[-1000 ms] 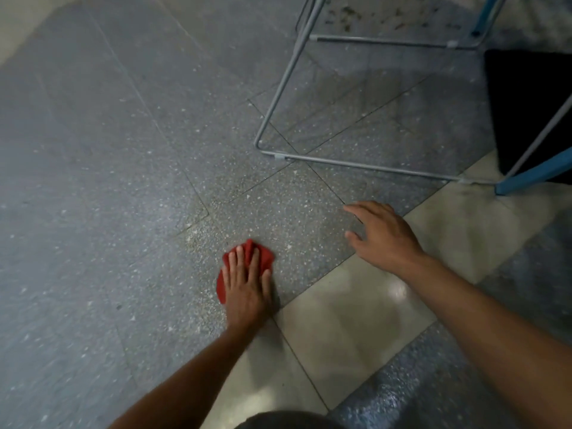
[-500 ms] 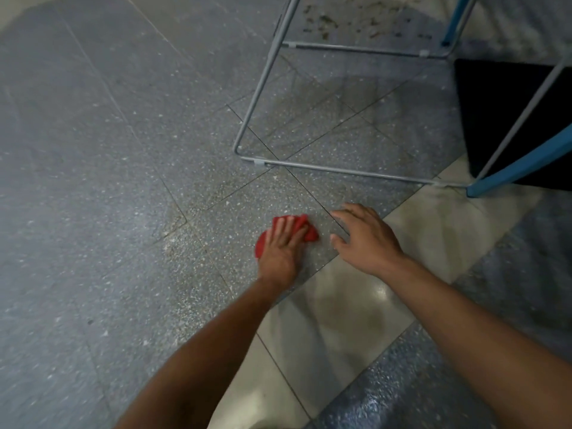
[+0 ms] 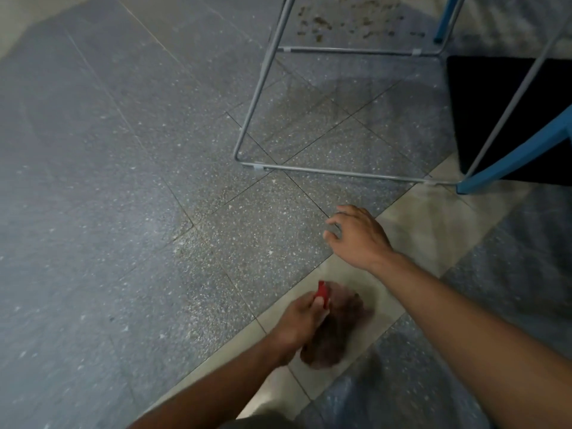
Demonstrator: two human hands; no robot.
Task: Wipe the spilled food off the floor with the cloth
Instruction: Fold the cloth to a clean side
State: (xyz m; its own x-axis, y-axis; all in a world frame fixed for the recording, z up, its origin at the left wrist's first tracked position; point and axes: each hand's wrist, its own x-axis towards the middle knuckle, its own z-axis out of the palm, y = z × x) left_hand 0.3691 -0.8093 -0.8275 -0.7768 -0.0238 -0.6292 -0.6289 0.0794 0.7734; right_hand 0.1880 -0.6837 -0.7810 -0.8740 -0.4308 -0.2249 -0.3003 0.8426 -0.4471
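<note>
Pulled back from the chair frame (image 3: 309,168) — left grip (image 3: 305,317) clutching red cloth (image 3: 322,293); right grip (image 3: 359,236) loosely spread, empty.

Both forearms are bare to the frame edge — no sleeves, watch or bands. The left hand (image 3: 305,317) and right hand (image 3: 359,235) are ungloved — no rings discernible.
</note>
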